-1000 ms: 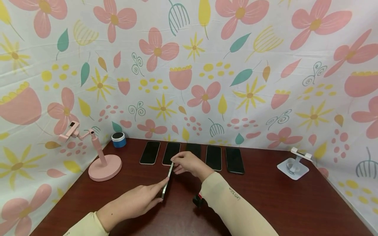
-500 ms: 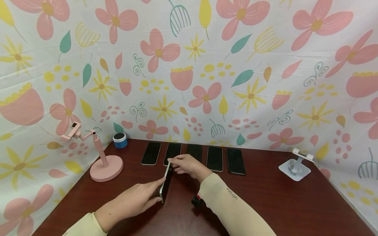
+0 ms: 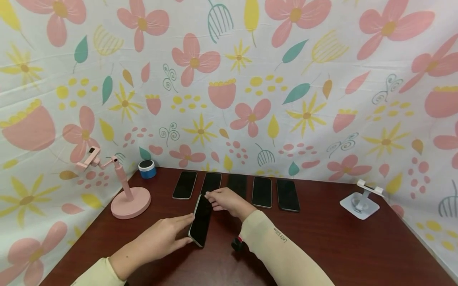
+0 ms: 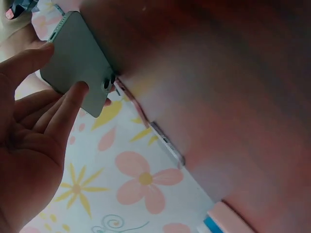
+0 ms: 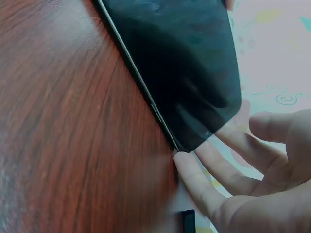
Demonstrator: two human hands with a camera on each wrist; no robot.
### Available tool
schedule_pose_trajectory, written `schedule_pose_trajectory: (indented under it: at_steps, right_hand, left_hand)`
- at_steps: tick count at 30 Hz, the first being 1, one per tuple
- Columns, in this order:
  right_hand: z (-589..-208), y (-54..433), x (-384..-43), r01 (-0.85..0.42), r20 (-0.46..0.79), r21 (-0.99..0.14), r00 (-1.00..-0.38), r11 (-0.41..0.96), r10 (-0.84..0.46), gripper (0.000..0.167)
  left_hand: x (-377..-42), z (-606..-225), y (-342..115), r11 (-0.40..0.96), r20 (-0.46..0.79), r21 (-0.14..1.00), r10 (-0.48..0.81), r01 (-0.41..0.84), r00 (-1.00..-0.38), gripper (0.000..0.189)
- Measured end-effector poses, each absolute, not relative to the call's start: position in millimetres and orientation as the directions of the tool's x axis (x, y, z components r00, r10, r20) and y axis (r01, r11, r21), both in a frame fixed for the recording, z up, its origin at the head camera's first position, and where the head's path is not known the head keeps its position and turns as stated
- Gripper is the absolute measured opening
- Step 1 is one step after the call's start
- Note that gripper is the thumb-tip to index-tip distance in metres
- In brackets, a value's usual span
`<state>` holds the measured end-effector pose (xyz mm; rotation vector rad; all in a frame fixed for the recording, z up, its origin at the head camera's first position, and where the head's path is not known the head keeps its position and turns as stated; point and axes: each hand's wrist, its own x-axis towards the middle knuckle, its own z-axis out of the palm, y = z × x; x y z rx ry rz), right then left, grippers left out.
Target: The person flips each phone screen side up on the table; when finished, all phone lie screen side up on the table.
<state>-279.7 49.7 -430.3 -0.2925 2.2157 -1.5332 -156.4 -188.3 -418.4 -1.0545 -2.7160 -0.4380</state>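
A smartphone (image 3: 201, 222) stands tilted between the two hands, its black screen facing up and to the right. One long edge is close to the tabletop; the left long edge is raised. In the left wrist view its grey back (image 4: 77, 63) shows camera lenses. The left hand (image 3: 161, 238) grips the near left part, thumb by the bottom corner and fingers against the back. At the far end, the right hand (image 3: 227, 200) holds the short edge. From the right wrist view, one fingertip (image 5: 182, 158) touches the corner by the table, and other fingers go behind the phone.
Behind the hands several dark phones, such as this phone (image 3: 185, 184) and this phone (image 3: 288, 194), lie in a row. A pink phone stand (image 3: 130, 202) and a blue jar (image 3: 147, 170) are left, a white stand (image 3: 359, 204) right. A floral curtain (image 3: 229, 91) backs the table (image 3: 322, 246).
The held smartphone has turned from nearly edge-on, so its screen now shows from above. Both hands have stayed on it, the left drawing slightly back. The phones in the row have not moved.
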Motion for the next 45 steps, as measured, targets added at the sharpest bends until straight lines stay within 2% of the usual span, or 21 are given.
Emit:
schedule_pose_trajectory:
  at_steps: [6, 11, 20, 31, 45]
  right_hand:
    - [-430.6, 50.0, -277.7, 0.024, -0.207, -0.918, -0.881, 0.396, -0.426, 0.033]
    - [-433.2, 49.7, -277.1, -0.003, -0.206, -0.900, -0.878, 0.435, -0.432, 0.032]
    - [-437.0, 40.5, -273.9, -0.099, -0.146, -0.857, -0.894, 0.505, -0.423, 0.041]
    - [-433.0, 29.6, -272.0, -0.141, -0.141, -0.800, -0.901, 0.583, -0.411, 0.049]
    - [-434.7, 24.7, -268.2, -0.146, -0.145, -0.805, -0.891, 0.575, -0.430, 0.053]
  left_hand:
    - [-158.2, -418.7, -193.4, 0.736, 0.201, 0.293, 0.577, 0.610, -0.792, 0.055]
    - [-159.3, -419.1, -195.6, 0.762, 0.132, 0.342, 0.540, 0.550, -0.831, 0.054]
    - [-162.2, -422.3, -199.5, 0.779, 0.143, 0.332, 0.515, 0.532, -0.845, 0.048]
    - [-168.3, -429.6, -208.1, 0.805, 0.093, 0.321, 0.497, 0.499, -0.862, 0.049]
    - [-172.9, -447.5, -214.8, 0.809, 0.068, 0.248, 0.534, 0.533, -0.843, 0.045]
